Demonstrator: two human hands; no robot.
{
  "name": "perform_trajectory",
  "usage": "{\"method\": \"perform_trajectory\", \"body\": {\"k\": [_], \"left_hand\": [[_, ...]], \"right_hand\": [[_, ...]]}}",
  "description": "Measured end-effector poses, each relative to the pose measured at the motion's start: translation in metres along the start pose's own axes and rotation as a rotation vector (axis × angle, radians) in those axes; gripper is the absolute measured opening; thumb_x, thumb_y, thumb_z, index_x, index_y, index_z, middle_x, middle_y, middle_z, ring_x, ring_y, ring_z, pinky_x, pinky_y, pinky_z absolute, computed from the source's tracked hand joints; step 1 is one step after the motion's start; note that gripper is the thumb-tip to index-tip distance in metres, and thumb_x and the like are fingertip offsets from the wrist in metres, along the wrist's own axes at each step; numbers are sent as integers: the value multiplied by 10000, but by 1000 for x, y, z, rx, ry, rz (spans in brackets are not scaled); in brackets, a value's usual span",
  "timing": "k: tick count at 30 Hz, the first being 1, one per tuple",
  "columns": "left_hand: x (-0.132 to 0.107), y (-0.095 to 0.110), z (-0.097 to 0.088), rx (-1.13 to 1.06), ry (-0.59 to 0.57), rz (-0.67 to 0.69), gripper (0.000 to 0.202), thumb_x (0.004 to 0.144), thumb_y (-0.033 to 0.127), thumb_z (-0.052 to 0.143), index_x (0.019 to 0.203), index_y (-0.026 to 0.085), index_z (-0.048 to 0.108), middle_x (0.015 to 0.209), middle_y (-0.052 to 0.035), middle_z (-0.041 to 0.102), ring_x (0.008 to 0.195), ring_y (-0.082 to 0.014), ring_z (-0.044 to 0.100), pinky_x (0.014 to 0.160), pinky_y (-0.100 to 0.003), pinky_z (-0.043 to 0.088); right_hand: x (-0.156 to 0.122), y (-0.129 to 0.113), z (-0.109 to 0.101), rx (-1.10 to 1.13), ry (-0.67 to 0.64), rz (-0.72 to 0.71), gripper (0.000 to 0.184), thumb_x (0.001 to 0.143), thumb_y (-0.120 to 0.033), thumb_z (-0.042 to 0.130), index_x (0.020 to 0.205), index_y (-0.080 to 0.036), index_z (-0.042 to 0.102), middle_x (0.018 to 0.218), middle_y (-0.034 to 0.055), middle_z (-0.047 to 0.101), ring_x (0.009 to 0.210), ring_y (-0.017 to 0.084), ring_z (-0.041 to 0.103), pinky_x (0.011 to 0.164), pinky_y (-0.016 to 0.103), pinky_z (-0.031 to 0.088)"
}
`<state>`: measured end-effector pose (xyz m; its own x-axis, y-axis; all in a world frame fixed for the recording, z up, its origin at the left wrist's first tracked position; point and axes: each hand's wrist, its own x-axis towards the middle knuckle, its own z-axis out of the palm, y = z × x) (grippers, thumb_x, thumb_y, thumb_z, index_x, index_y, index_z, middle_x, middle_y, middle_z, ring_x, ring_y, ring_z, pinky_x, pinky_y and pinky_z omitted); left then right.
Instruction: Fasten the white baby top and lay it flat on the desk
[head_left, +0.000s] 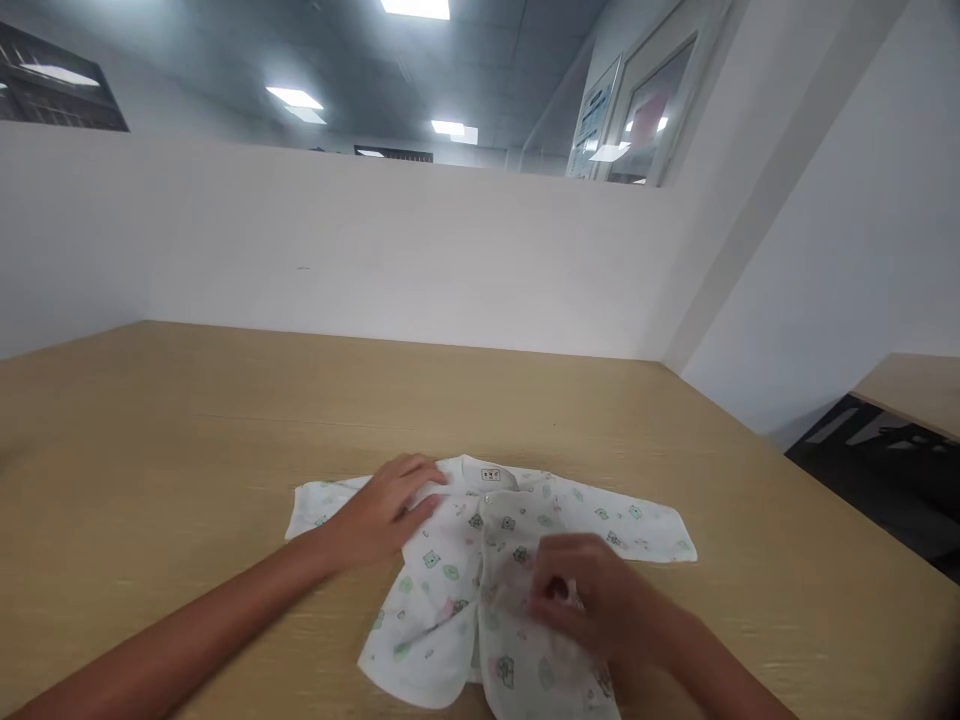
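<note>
A white baby shirt (pixel 450 570) with small green, pink and grey animal and leaf prints lies front side up, its sleeves spread to both sides. At the neck a small printed label shows inside the collar. The two front panels meet down the middle, parting slightly near the hem. My left hand (pixel 390 508) rests on the shirt's left shoulder, fingers stretched out and apart. Over the right front panel is my right hand (pixel 589 600), its fingers curled and smeared by motion. Whether it touches or grips the cloth cannot be made out.
The shirt lies on a light wooden table (pixel 225 430). A white partition (pixel 390 250) rises along the back, and a white wall (pixel 817 230) stands on the right. At the far right another wooden surface (pixel 915 385) has dark material beneath it.
</note>
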<state>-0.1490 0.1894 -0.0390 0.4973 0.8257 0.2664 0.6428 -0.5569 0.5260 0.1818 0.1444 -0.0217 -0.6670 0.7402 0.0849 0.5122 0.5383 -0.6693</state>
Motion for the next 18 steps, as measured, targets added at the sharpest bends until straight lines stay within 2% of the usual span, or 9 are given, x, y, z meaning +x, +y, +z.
{"method": "perform_trajectory", "body": {"k": [1, 3, 5, 8, 11, 13, 15, 18], "left_hand": [[11, 2, 9, 9, -37, 39, 419, 1085, 465, 391, 1381, 280, 622, 1405, -84, 610, 1313, -252, 531, 1157, -423, 409], [33, -1, 26, 59, -84, 86, 456, 1092, 444, 362, 1453, 274, 583, 1484, -89, 571, 1368, -265, 502, 1202, -466, 369], [51, -10, 42, 127, -98, 76, 506, 1099, 453, 325, 1528, 264, 518, 1588, -87, 491, 1457, -281, 430, 1242, -501, 319], [66, -28, 55, 228, -149, 49, 589, 1107, 512, 260, 1639, 277, 353, 1708, -52, 320, 1576, -303, 262, 1292, -544, 202], [69, -40, 57, 276, -186, 23, 646, 1098, 592, 224, 1682, 315, 226, 1748, -10, 208, 1618, -318, 141, 1308, -571, 105], [68, -42, 55, 280, -193, 18, 664, 1090, 629, 208, 1687, 340, 186, 1754, 8, 175, 1628, -314, 101, 1313, -572, 73], [67, -40, 53, 279, -201, 20, 677, 1081, 657, 202, 1688, 360, 163, 1756, 17, 156, 1634, -308, 79, 1318, -573, 54], [67, -34, 52, 278, -215, 18, 708, 1062, 701, 208, 1688, 379, 131, 1757, 23, 130, 1639, -304, 58, 1325, -581, 46]], "right_hand": [[-3, -7, 5, -11, -68, -17, 171, 932, -293, 758, 808, -205, 680, 861, -16, 662, 749, 124, 599, 680, 230, 438], [-7, -17, 15, -53, -162, -45, 236, 808, -269, 896, 824, -209, 668, 868, -42, 652, 761, 116, 582, 691, 222, 407], [-9, -24, 20, -89, -192, -46, 312, 746, -200, 930, 826, -207, 628, 872, -61, 640, 786, 114, 566, 706, 215, 389], [-11, -27, 22, -116, -217, -31, 253, 845, -117, 808, 797, -193, 572, 865, -58, 624, 770, 105, 542, 707, 213, 382], [-14, -28, 21, -76, -335, -69, 203, 892, -77, 735, 800, -190, 593, 854, -49, 626, 742, 98, 536, 699, 205, 393], [-16, -27, 21, -25, -362, -82, 175, 892, -79, 740, 823, -198, 632, 867, -49, 642, 758, 97, 555, 709, 194, 411], [-15, -25, 17, 22, -273, -53, 133, 907, -105, 725, 852, -215, 675, 888, -50, 659, 765, 96, 577, 714, 189, 430], [0, -9, 2, 82, 12, -18, 101, 939, -151, 661, 898, -228, 713, 903, -31, 682, 762, 109, 601, 677, 204, 442]]}}
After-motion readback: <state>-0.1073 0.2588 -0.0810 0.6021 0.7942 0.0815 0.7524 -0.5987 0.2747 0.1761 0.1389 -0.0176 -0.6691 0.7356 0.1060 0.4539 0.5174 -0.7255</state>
